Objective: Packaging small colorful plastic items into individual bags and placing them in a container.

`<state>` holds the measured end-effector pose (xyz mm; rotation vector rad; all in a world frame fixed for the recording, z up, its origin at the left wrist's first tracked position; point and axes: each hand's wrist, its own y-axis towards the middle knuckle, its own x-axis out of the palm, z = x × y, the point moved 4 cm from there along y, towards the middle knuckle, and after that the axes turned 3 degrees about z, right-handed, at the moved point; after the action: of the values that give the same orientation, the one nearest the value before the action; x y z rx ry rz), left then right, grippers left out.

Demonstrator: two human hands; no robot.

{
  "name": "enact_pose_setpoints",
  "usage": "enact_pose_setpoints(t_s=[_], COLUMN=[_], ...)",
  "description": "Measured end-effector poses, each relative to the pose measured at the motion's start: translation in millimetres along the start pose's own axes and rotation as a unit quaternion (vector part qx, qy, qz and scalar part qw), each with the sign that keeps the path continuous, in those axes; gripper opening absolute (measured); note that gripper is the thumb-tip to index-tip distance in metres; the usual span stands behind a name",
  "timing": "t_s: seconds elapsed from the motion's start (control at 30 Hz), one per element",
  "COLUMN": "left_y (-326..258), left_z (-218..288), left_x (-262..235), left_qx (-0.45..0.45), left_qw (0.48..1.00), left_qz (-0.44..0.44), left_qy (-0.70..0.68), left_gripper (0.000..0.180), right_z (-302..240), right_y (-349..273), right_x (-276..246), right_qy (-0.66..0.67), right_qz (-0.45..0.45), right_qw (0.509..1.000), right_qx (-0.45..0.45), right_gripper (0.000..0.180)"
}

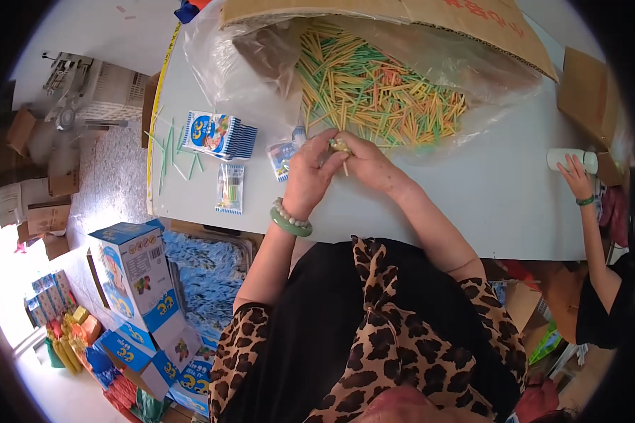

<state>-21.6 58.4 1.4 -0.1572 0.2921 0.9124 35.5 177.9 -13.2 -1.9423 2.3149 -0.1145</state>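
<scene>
My two hands meet over the near edge of a heap of thin yellow, green and orange sticks. The heap spills from a clear plastic bag inside a tipped carton. Between my fingers is a small bundle of pale yellow sticks, ends toward me. My right hand is closed round the bundle, and the fingers of my left hand pinch at its side. Under my left wrist's side lies a blue-and-white packet, partly hidden. Farther left are a stack of striped packets and one filled clear packet.
Loose green and white sticks are scattered at the table's left edge. The open carton stands at the back. At right, another person's hand touches a pale green bottle. Printed boxes sit on the lower left.
</scene>
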Motion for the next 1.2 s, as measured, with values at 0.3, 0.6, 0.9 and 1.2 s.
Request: enact_pose_setpoints(t_s=[0.3, 0.6, 0.9, 1.2], left_y=[-9.3, -43.3, -65.0, -65.3], left_z=[-16.0, 25.3, 23.4, 16.9], left_x=[-34.7, -4.8, 10.5, -12.2], left_qx=[0.01, 0.057, 0.229, 0.219], left_qw=[0.998, 0.998, 0.912, 0.941], left_qz=[-0.002, 0.026, 0.022, 0.091], left_qy=[0.055, -0.008, 0.339, 0.242], left_gripper=[0.022, 0.032, 0.046, 0.039], right_z=[-3.4, 21.2, 20.0, 1.3], right_y=[2.6, -42.2, -47.8, -43.1], right_x=[32.6, -0.1, 24.5, -2.7], right_qy=[-0.112, -0.108, -0.15, -0.173], right_qz=[-0.117, 0.066, 0.101, 0.222], right_qw=[0.986, 0.991, 0.975, 0.957], right_qx=[-0.025, -0.053, -0.127, -0.073], right_gripper=[0.032, 0.021, 0.031, 0.02])
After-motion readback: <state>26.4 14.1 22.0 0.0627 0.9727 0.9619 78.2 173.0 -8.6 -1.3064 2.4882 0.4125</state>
